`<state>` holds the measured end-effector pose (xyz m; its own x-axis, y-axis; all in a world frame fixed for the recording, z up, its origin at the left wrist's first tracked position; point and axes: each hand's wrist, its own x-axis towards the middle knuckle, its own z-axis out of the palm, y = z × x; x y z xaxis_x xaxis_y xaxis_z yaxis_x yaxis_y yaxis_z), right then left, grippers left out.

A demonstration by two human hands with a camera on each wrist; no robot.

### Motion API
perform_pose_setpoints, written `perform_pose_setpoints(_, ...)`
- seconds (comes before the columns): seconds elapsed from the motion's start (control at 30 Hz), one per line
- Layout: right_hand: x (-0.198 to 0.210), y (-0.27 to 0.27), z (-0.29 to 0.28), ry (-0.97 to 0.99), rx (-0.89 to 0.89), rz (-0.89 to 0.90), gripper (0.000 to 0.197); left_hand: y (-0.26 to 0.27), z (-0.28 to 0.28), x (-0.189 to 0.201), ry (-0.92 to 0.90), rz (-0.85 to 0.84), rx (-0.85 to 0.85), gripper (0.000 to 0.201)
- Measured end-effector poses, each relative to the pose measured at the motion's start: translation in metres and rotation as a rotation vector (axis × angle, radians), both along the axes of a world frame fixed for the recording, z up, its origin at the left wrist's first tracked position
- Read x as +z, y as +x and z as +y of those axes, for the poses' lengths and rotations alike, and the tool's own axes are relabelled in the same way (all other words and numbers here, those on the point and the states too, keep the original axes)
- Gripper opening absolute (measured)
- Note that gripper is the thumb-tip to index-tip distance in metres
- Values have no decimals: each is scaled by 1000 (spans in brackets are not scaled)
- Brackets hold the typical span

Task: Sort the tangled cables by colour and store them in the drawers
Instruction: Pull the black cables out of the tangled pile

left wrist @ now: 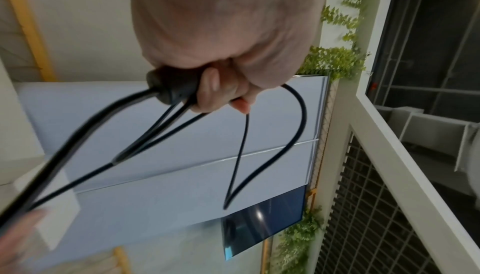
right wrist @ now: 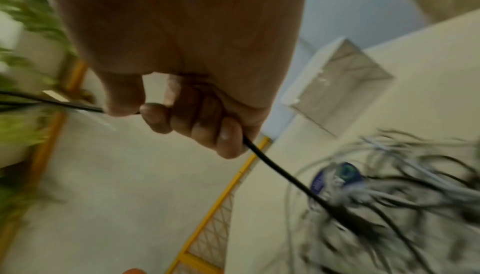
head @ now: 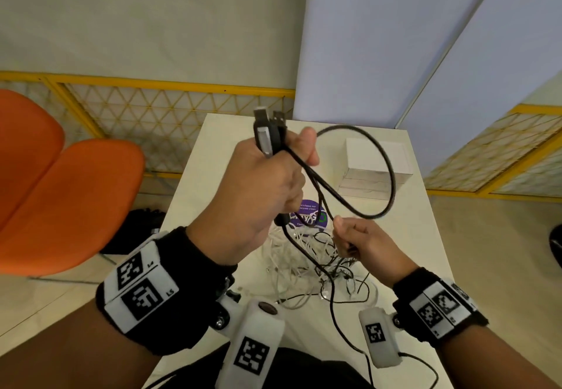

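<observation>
Head view: two hands lift a black cable above the bench.
Left hand (head: 258, 188) clenches the cable's (head: 377, 157) plugs and loops; right hand (head: 362, 241) pinches its strand over the tangle (head: 307, 255), drawers (head: 377, 160) behind on the bench (head: 419, 236).

- Head view: looks forward and down from above the table (head: 425, 236), with both forearms reaching in from the near edge. The left hand (head: 258, 181) is raised close to the lens; the right hand (head: 362, 239) sits lower, over the cable pile (head: 307, 261).
- Left wrist view: very close behind the left hand (left wrist: 226, 38), rolled sideways and facing the far wall; blurred.
- Right wrist view: close behind the right hand (right wrist: 182, 63), tilted, looking down toward the pile (right wrist: 389, 196); blurred.
- Shared: the black cable (head: 380, 157) (left wrist: 291, 135) (right wrist: 280, 172) appears in all three views; the drawer box (head: 377, 163) (right wrist: 337, 87) in the head and right wrist views.
</observation>
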<state>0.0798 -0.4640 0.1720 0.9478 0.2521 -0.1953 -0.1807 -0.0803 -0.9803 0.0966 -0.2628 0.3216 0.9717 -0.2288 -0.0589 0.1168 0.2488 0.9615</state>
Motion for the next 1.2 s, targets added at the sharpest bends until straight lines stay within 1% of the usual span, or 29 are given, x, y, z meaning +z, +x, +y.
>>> perform_pose_setpoints(0.1,-33,-4,-10,-23,-44,99,70,5,6,15,-65,-51,48,33)
perform_pose_setpoints(0.17,-48,-6,-14,-52,-62,143,73,6,8,18,-82,-67,51,32)
perform_pose_setpoints(0.23,-56,-4,-16,-124,-56,154,79,4,8,16,-69,-50,44,32)
perform_pose_setpoints(0.27,-57,-3,-15,-161,-50,152,80,3,7,13,-50,-41,33,32)
perform_pose_setpoints(0.37,-57,-1,-17,-242,-54,141,71,1,7,7,63,-11,-20,31)
perform_pose_setpoints(0.43,-58,-2,-26,-318,-103,135,64,1,10,4,169,15,-70,29)
perform_pose_setpoints(0.53,-67,-7,-56,-408,-266,172,59,-3,14,4,309,38,-194,21)
perform_pose_setpoints(0.63,-84,-19,-105,-491,-536,265,52,-5,18,4,374,29,-278,11)
perform_pose_setpoints(0.73,-100,-44,-163,-554,-770,370,50,-3,18,1,407,31,-287,34)
perform_pose_setpoints(0.77,-104,-56,-181,-587,-816,418,49,-3,17,0,405,40,-279,36)
perform_pose_setpoints(0.8,-108,-70,-198,-621,-852,475,49,-3,16,1,389,58,-267,31)
perform_pose_setpoints(0.87,-121,-101,-225,-702,-883,606,52,-4,13,3,328,101,-259,7)
perform_pose_setpoints(0.9,-128,-116,-236,-748,-883,669,54,-3,12,3,298,108,-258,9)
perform_pose_setpoints(0.93,-137,-131,-245,-790,-862,730,54,-3,12,1,266,110,-255,15)
perform_pose_setpoints(1.0,-155,-155,-256,-866,-757,853,53,-1,9,-2,198,121,-221,24)
perform_pose_setpoints(1.07,-170,-166,-257,-939,-642,916,54,0,7,-6,142,140,-189,33)
perform_pose_setpoints(1.1,-176,-166,-254,-1007,-539,913,50,1,6,-8,128,155,-182,36)
perform_pose_setpoints(1.13,-181,-165,-254,-1047,-474,880,45,2,4,-9,118,169,-183,37)
perform_pose_setpoints(1.17,-190,-160,-259,-1117,-406,816,48,3,2,-10,112,179,-196,39)
perform_pose_setpoints(1.2,-189,-151,-258,-1190,-309,742,58,4,1,-10,110,194,-217,41)
